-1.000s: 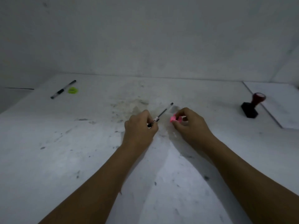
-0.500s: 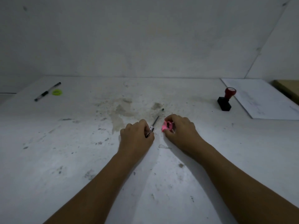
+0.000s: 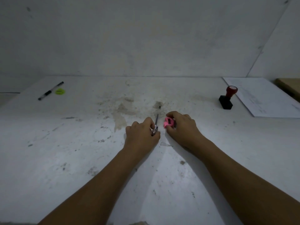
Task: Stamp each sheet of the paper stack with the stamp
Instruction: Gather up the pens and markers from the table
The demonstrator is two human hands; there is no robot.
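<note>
Pen [image 3: 156, 123] swung straighter (left hand [image 3: 141, 135]), sharpener [image 3: 169, 122] still pinched

a stamp [image 3: 226, 99] with a black block base and a round dark red handle stands at the far right, its handle leaning up and to the right. just beside it, further right, a white paper stack [image 3: 266, 98] lies flat, faint markings on top.
</note>
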